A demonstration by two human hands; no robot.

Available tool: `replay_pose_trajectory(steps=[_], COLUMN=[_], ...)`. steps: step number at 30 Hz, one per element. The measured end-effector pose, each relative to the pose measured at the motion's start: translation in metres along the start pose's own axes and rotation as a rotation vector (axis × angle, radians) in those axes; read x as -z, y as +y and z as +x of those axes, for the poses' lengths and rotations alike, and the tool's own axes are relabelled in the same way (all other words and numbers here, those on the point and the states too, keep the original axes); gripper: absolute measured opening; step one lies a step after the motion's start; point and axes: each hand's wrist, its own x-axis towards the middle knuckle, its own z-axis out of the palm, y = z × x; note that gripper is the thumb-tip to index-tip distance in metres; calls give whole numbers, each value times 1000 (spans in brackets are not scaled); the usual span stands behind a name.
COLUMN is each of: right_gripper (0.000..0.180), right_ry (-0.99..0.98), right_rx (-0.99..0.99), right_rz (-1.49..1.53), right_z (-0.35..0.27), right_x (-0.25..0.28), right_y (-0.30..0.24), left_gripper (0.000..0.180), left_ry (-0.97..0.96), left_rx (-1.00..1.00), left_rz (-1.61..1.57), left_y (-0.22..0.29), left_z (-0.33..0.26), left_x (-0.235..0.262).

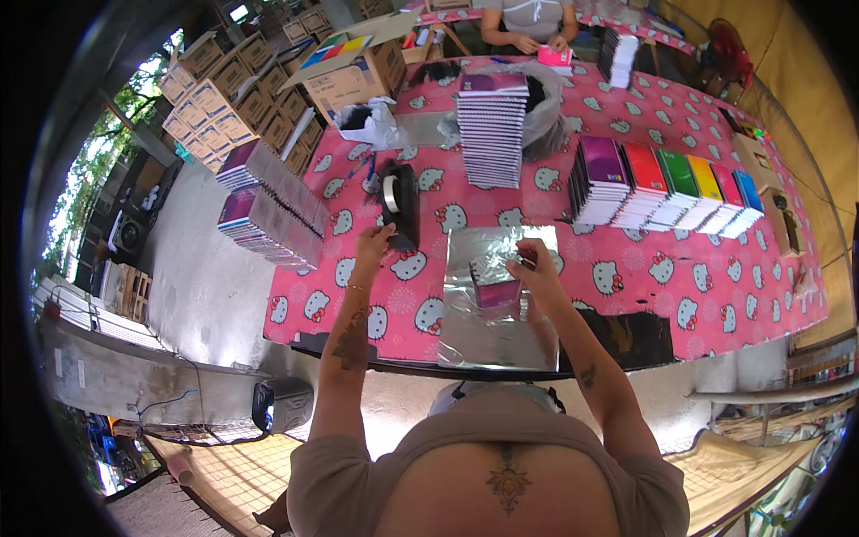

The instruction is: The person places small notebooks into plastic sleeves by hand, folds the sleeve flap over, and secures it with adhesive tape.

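My left hand [376, 242] is at the near left edge of a black tape dispenser [404, 219] that carries a pale roll of tape [391, 193]. Its fingertips are pinched together there, and I cannot see whether a strip of tape is between them. In front of me a shiny, see-through plastic sheet [474, 336] lies at the table's near edge. A purple-covered notebook [497, 294] rests on it, partly under the glare of the film. Over the notebook's far right side, my right hand [535, 262] has its fingers curled in; what they grip is hidden.
A tall stack of spiral notebooks [492, 139] stands beyond the sheet. Colour-sorted notebook piles [626, 188] are at the right, wrapped stacks [268, 206] at the left edge. A carton [353, 80] and plastic bag [376, 130] stand behind. Another person's hands [541, 45] work across the table.
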Motion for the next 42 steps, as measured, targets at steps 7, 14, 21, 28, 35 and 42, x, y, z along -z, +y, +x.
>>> replay_pose_trajectory(steps=[7,14,21,28,35,42], right_gripper=[42,42,42,46,44,25], right_ry=[43,94,66,84,127,258], right_rx=[47,24,23,58,123,-156], right_rz=[-23,2,6,23,175,374], right_z=[7,-2,-2,-11,-6,-59], right_x=[3,-3,2,-14,-2,23], right_y=[2,-1,4,-1,12,81], left_gripper=[20,19,23,42,55,79], left_ry=[52,178,-1090,-1264,-540,-116], left_rx=[-204,-440,-906,-238,-1109,-1180], left_rz=[-280,1390,1101,924,871,1141], left_y=[-34,52,123,38,52,65], left_z=[-18,-37,-73,1,-77,-161], left_x=[-21,-27,-173,-161,-178,-188])
